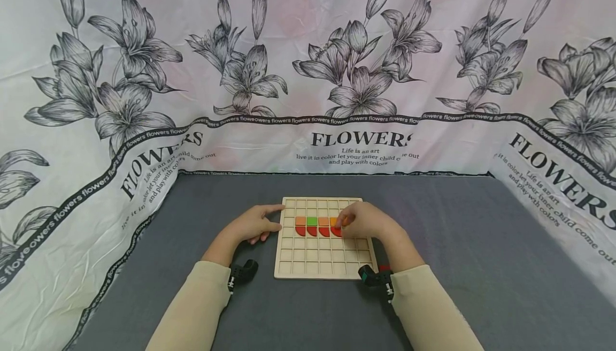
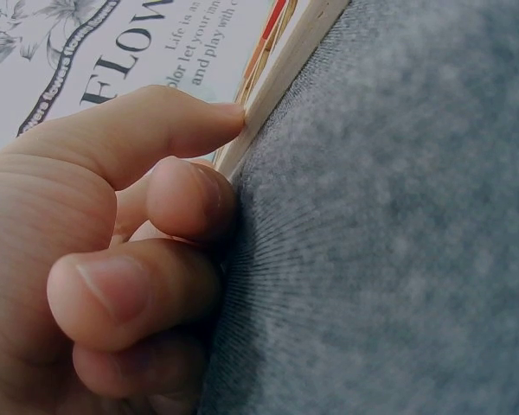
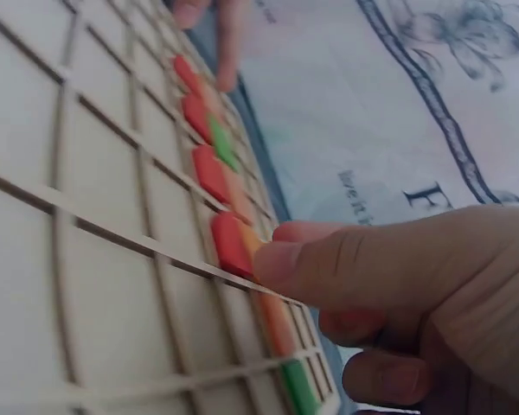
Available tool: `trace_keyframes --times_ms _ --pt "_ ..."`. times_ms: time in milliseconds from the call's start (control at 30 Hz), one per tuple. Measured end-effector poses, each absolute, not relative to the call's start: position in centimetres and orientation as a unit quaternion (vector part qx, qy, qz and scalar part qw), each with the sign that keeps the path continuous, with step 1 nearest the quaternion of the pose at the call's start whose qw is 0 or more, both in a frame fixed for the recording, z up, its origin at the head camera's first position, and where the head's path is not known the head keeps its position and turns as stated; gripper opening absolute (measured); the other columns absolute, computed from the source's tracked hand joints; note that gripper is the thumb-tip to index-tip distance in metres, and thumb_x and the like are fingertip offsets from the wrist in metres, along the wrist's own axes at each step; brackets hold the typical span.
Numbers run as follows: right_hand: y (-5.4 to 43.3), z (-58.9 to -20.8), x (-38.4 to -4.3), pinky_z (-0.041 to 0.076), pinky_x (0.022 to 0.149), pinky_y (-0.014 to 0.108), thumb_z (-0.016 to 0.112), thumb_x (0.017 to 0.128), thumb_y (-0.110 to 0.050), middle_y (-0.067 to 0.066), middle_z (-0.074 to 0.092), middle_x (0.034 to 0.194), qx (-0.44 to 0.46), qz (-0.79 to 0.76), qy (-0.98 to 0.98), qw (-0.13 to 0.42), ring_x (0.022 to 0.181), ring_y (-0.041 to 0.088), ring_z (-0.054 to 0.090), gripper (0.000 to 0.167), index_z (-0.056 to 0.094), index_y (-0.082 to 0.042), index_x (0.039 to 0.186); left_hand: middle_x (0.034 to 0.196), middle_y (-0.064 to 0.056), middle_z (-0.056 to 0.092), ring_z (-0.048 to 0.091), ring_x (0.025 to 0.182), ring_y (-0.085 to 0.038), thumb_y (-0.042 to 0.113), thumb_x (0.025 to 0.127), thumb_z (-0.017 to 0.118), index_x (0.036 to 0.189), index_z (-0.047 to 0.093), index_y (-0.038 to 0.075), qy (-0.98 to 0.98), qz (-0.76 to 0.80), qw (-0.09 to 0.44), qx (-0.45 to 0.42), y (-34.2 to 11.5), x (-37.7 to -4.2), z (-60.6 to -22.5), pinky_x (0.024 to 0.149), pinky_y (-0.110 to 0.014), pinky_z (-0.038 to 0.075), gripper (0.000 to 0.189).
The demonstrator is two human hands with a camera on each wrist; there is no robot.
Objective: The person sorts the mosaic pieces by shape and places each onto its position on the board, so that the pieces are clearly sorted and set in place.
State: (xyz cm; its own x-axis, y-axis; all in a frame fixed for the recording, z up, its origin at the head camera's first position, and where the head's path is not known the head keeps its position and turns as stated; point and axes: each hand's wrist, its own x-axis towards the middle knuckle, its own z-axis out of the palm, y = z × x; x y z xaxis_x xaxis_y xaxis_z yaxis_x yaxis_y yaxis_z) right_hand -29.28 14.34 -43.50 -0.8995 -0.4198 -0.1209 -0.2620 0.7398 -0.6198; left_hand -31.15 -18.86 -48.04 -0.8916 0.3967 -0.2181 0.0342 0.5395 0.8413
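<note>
A pale wooden grid board lies on the grey cloth. Across it runs a row of square tiles, orange, green, orange and yellow-orange, with red quarter-round pieces along their near side. My right hand pinches the yellow-orange tile between thumb and finger, beside the last red piece. Beyond the thumb, an orange tile and a green tile continue the row, hidden under the hand from above. Index finger and thumb of my left hand touch the board's left edge.
Grey cloth surrounds the board. A white flower-printed sheet with black lettering rises behind and at both sides. Black wrist cameras sit on the left wrist and the right wrist, the right one overlapping the board's near corner.
</note>
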Motion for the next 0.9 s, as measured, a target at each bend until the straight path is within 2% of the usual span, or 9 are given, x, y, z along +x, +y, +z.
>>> trace_keyframes --times_ms 100,233,433,533,733,900 --pt "15.3 -42.8 -29.3 0.046 0.069 0.037 0.078 0.09 -0.009 0.004 0.062 0.093 -0.18 -0.334 0.917 0.125 0.083 0.021 0.053 0.009 0.079 -0.011 0.1 0.05 -0.008 0.052 0.037 0.033 -0.016 0.025 0.096 0.075 0.156 0.047 0.03 0.855 0.463 0.197 0.126 -18.9 -31.2 -48.1 0.039 -0.03 0.039 0.066" --pt "17.3 -42.3 -29.5 0.041 0.068 0.038 0.074 0.095 -0.013 0.006 0.054 0.089 -0.161 -0.354 0.914 0.115 0.08 0.022 0.047 0.017 0.077 -0.006 0.11 0.05 -0.008 0.052 0.037 0.033 -0.016 0.025 0.096 0.075 0.156 0.047 0.03 0.855 0.464 0.194 0.127 -18.9 -31.2 -48.2 0.038 -0.03 0.039 0.066" --pt "20.6 -42.4 -29.6 0.047 0.077 0.041 0.073 0.095 -0.014 0.007 0.064 0.099 -0.111 -0.359 0.915 0.146 0.087 0.023 0.056 0.026 0.072 -0.002 0.118 0.05 -0.007 0.051 0.037 0.033 -0.015 0.025 0.096 0.075 0.156 0.047 0.029 0.857 0.462 0.193 0.126 -18.9 -31.2 -48.2 0.038 -0.03 0.038 0.066" --pt "21.8 -42.4 -29.3 0.048 0.076 0.039 0.077 0.092 -0.012 0.006 0.066 0.1 -0.084 -0.347 0.917 0.179 0.086 0.022 0.057 0.026 0.071 -0.003 0.115 0.05 -0.007 0.051 0.036 0.033 -0.016 0.025 0.097 0.074 0.156 0.046 0.029 0.857 0.46 0.195 0.127 -19.0 -31.2 -48.1 0.038 -0.03 0.038 0.066" --pt "23.4 -42.9 -28.8 0.041 0.059 0.032 0.08 0.085 -0.004 0.006 0.061 0.087 -0.033 -0.323 0.914 0.244 0.068 0.018 0.049 0.022 0.067 -0.005 0.102 0.05 -0.007 0.051 0.036 0.033 -0.015 0.024 0.097 0.074 0.157 0.046 0.029 0.855 0.462 0.198 0.127 -18.9 -31.1 -48.0 0.038 -0.03 0.039 0.066" --pt "23.5 -43.2 -28.9 0.041 0.056 0.032 0.078 0.084 -0.003 0.005 0.058 0.083 -0.034 -0.313 0.919 0.239 0.061 0.017 0.046 0.018 0.065 -0.006 0.096 0.049 -0.007 0.051 0.036 0.033 -0.015 0.024 0.097 0.074 0.157 0.046 0.028 0.854 0.464 0.198 0.127 -18.9 -31.1 -47.9 0.038 -0.03 0.039 0.066"
